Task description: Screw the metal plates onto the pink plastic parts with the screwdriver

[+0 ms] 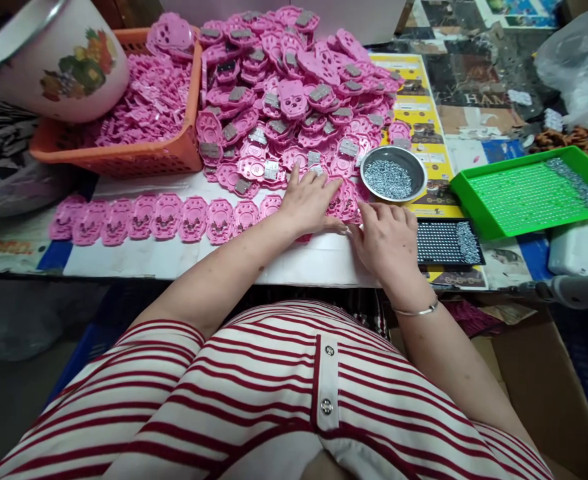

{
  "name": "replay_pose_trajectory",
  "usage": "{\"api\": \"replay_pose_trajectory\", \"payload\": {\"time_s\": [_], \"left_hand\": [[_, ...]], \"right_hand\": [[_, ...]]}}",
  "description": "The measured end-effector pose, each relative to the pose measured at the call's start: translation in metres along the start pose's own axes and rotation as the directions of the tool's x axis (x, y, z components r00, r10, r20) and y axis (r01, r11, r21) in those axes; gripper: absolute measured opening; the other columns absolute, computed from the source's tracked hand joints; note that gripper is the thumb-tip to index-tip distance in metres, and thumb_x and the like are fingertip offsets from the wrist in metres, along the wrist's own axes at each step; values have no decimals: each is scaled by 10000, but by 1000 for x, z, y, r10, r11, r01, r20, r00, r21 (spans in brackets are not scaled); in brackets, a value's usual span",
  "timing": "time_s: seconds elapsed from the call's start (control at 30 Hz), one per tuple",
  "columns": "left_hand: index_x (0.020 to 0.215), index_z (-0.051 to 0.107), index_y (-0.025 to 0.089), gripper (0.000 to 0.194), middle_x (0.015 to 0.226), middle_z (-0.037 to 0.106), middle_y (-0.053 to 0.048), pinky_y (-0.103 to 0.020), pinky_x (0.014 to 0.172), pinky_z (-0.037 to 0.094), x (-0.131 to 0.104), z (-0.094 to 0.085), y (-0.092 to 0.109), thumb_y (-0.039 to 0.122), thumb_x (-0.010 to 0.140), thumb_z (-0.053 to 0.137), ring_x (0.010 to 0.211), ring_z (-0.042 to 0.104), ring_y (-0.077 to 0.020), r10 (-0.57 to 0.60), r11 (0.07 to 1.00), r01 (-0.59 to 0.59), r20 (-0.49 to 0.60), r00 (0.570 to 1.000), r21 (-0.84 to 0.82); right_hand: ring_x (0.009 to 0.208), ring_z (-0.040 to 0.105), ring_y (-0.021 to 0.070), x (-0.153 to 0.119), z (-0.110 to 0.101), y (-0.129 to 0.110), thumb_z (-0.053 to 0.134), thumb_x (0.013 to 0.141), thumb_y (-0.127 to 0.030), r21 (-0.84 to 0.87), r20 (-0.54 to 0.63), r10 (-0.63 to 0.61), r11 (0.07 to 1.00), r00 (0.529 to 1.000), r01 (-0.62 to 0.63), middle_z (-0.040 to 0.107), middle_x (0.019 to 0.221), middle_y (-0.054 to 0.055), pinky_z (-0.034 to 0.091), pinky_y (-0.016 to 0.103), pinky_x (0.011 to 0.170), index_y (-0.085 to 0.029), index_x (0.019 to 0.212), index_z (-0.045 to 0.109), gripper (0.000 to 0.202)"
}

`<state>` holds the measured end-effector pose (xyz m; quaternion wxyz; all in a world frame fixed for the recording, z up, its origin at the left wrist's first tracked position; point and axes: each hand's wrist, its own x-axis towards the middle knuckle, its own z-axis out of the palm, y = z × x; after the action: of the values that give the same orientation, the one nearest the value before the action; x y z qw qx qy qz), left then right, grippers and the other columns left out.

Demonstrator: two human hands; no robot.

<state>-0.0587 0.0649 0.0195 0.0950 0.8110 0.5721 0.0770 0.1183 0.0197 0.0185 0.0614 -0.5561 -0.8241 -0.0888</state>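
Observation:
My left hand (311, 200) lies with fingers spread over pink plastic shells at the front of the pile (294, 100); its fingertips touch them. Beside it, my right hand (388, 239) has its fingers curled together at the edge of a pink shell (348, 200). Whatever those fingers pinch is hidden. A row of pink shells (168, 217) with small metal parts in them stretches left from under my left forearm. Just beyond my right hand stands a round metal bowl (394, 175) of small silvery pieces. A black perforated tray (439, 241) with similar pieces sits right of that hand.
An orange basket (194, 127) of small pink parts stands at the back left, with a fruit-patterned white bowl (81, 63) tilted over it. On the right are a green perforated tray (524, 190) and a clear plastic bag (584, 67). The table's front edge runs close to my body.

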Motion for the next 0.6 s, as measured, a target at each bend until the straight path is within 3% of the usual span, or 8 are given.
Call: {"api": "replay_pose_trajectory", "payload": {"time_s": [0.13, 0.27, 0.43, 0.6], "left_hand": [[1515, 365, 197, 954, 1565, 390, -152, -625, 1215, 53, -11, -4, 0, 683, 758, 683, 1461, 291, -380, -9, 1000, 9, -4, 1000, -4], [1490, 412, 199, 807, 1559, 408, -136, -619, 1224, 36, -44, -6, -2, 631, 840, 618, 1463, 294, -364, -9, 1000, 9, -29, 1000, -11], [1494, 402, 195, 782, 1529, 452, -139, -638, 1215, 17, -80, -3, -11, 627, 865, 571, 1461, 300, -362, -53, 998, 53, 6, 999, 29], [1539, 319, 184, 898, 1578, 364, -175, -660, 1193, -8, -86, -10, -21, 616, 818, 636, 1498, 210, -390, -47, 998, 42, 127, 991, 46]], "right_hand": [[1111, 511, 336, -33, -4, 6, 388, 963, -474, -21, -48, 22, 1000, 999, -23, 594, 1300, 206, 369, 460, 952, -116, 1372, 505, 556], [1106, 516, 345, -61, -2, 5, 402, 950, -530, -115, -54, 26, 993, 998, -33, 538, 1376, 243, 369, 450, 940, -93, 1383, 487, 621], [1042, 536, 320, -66, 0, 2, 402, 954, -491, -145, -58, 45, 988, 997, -53, 640, 1224, 205, 311, 476, 1019, -82, 1339, 513, 573], [1053, 522, 314, -66, -3, -1, 387, 968, -456, -149, -21, 63, 987, 998, -66, 647, 1201, 185, 285, 486, 1015, -113, 1259, 566, 484]]}}
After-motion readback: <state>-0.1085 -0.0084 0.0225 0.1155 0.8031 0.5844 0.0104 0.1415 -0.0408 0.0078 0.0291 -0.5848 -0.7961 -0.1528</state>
